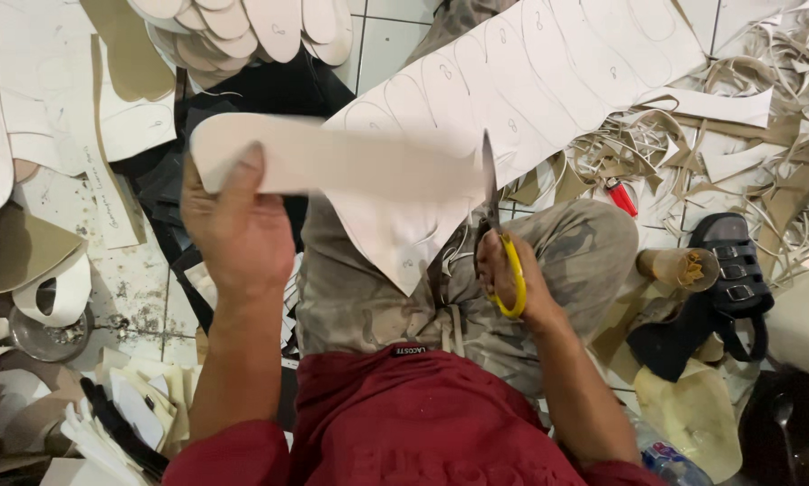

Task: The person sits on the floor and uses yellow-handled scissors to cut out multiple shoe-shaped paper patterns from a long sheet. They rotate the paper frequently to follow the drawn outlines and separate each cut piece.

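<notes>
My left hand grips a long pale sole-shaped strip that is partly cut from a large whitish sheet marked with several traced sole outlines. My right hand holds yellow-handled scissors, blades pointing up into the sheet right beside the strip. The sheet lies across my lap and runs away to the upper right over my camouflage trousers.
A stack of cut soles lies at the top, more pale pieces and card patterns at left. Curled offcut strips pile at right, with a red lighter, a black sandal and a tape roll.
</notes>
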